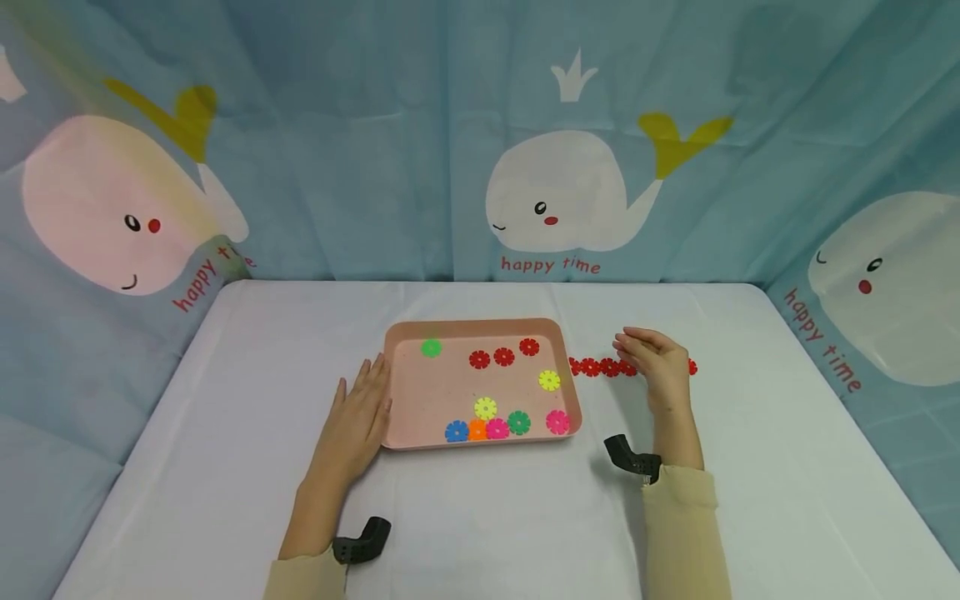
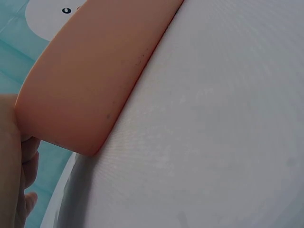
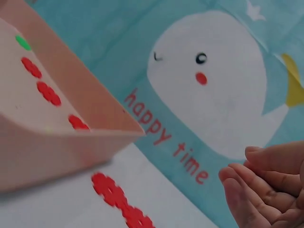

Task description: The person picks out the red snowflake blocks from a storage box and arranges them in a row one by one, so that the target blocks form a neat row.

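My left hand (image 1: 354, 427) lies with straight fingers along the left side of a pink tray (image 1: 427, 392), touching its wall. The tray holds snowflake discs: three red ones (image 1: 504, 357) toward the back, a light green one (image 1: 431, 348) at back left, and yellow, blue, orange, pink and green ones near the front. Right of the tray runs a row of red snowflake discs (image 1: 591, 367) on the table. Above that row hovers my right hand (image 1: 662, 367), fingers loosely bent, nothing visible between them in the right wrist view. It hides part of the row.
A white cloth covers the table (image 1: 495, 517). Behind it hangs a blue curtain (image 1: 360, 167) printed with whales. Each wrist wears a black camera mount, such as the right one (image 1: 630, 457).
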`<action>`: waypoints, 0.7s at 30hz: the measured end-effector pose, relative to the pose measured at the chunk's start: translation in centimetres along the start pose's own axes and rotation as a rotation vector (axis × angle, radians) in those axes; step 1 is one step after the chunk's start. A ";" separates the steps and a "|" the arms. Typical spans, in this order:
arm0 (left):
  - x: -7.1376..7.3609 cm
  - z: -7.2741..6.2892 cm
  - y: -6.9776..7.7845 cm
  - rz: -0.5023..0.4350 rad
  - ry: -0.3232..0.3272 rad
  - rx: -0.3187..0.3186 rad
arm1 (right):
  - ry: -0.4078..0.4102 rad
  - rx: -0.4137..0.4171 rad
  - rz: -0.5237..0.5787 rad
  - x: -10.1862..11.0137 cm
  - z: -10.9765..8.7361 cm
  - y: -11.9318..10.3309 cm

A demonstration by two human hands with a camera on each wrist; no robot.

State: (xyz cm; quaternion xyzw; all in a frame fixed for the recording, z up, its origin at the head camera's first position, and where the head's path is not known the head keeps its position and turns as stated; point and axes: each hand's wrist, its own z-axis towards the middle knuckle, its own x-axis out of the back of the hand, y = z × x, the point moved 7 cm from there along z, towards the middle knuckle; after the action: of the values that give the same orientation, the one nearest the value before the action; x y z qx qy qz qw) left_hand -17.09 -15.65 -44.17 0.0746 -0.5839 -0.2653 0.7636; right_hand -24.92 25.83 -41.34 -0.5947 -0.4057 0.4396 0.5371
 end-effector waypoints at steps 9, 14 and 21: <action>0.2 -0.1 0.1 0.002 -0.002 0.003 | -0.170 0.058 -0.219 -4.9 -1.5 -0.7; 0.1 0.0 0.2 -0.001 -0.008 0.005 | -0.294 0.057 -0.271 -8.2 -2.3 -0.5; 0.4 -0.1 0.4 0.006 0.015 -0.002 | -0.501 0.057 -0.336 -13.7 -2.9 0.6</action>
State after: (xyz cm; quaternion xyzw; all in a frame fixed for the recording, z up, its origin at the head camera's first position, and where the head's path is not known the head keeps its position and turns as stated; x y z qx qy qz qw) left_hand -16.76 -15.59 -43.69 0.0740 -0.5782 -0.2629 0.7689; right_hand -26.05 11.92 -40.65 -0.3773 -0.6057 0.4887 0.5019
